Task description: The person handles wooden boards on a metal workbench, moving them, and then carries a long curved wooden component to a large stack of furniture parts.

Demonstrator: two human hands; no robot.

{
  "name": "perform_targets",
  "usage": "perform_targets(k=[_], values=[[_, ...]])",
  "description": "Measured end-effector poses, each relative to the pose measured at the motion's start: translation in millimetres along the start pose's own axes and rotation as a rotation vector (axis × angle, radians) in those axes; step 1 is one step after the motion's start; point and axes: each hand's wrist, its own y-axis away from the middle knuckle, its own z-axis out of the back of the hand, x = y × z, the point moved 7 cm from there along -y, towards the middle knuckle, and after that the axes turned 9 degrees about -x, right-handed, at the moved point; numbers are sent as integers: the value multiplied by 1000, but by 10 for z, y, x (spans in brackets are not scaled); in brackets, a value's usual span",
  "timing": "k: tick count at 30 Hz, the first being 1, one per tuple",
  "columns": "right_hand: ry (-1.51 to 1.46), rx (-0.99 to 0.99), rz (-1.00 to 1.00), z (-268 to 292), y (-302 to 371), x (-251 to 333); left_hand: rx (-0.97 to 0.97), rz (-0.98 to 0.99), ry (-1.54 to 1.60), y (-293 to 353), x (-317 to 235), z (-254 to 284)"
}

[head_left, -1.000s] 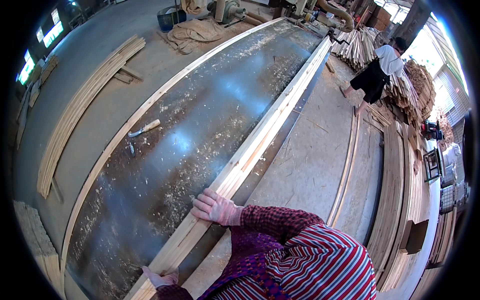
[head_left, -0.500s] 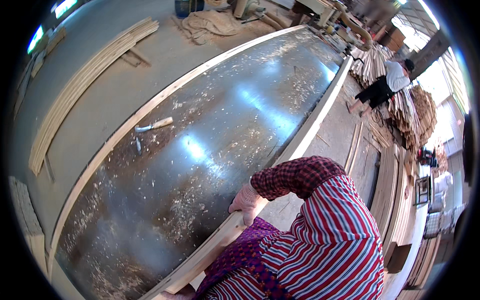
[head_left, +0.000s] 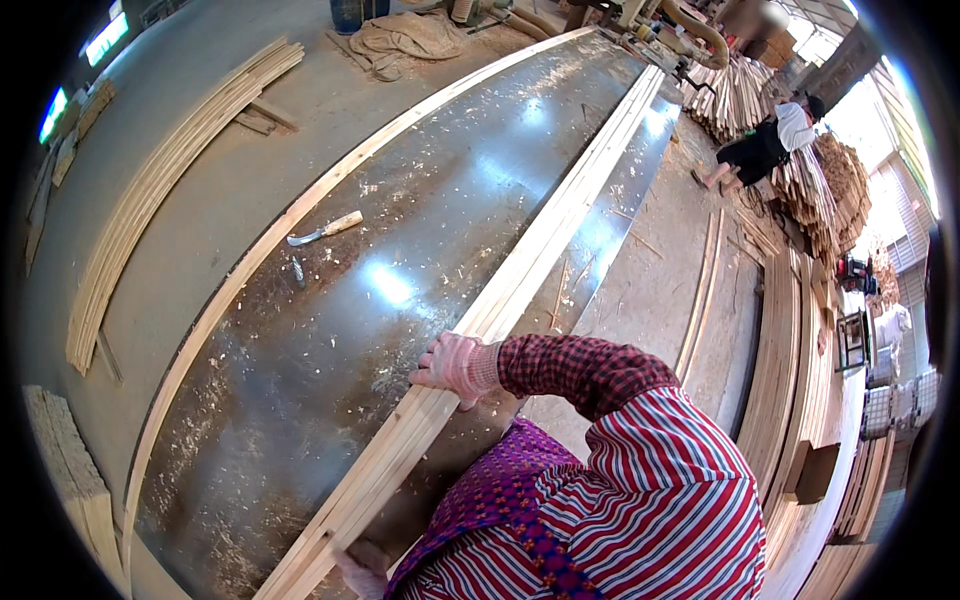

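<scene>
A long pale wooden board (head_left: 500, 295) lies lengthwise over the metal-topped table (head_left: 330, 420), lines running along its face. Whether it is one piece or several strips side by side, I cannot tell. My right hand (head_left: 458, 367), in a pinkish glove, reaches over the board with its fingers wrapped round the far edge. Low in the picture, my left hand (head_left: 364, 572) grips the board's near edge, partly hidden by the board and my purple apron. Beyond the board, a hooked knife (head_left: 325, 229) with a wooden handle lies beside a small metal piece (head_left: 298, 272).
A thin wooden strip (head_left: 262, 258) borders the table's far side. Stacked boards lie on the floor at left (head_left: 185, 190) and right (head_left: 785, 370). Wood chips litter the tabletop. A person (head_left: 765, 150) stands at the back right near piles of slats (head_left: 730, 95).
The board has moved from the table's near edge inward over the top, and more of its face shows. Both my hands went with it. The knife stays on the table.
</scene>
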Motion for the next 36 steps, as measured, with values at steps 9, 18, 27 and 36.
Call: perform_targets(k=[9, 18, 27, 36], values=[[11, -298, 19, -49, 51, 19, -77, -1324, -2060, 606, -1017, -527], [-17, -315, 23, -141, 76, -307, 253, -1315, -2178, 161, -874, -875], [175, -662, -82, -153, 552, -448, 271, -1543, -2072, 482, -579, -1330], [139, -968, -214, -579, 769, 63, 234, -1198, -2051, 296, -728, -1475]])
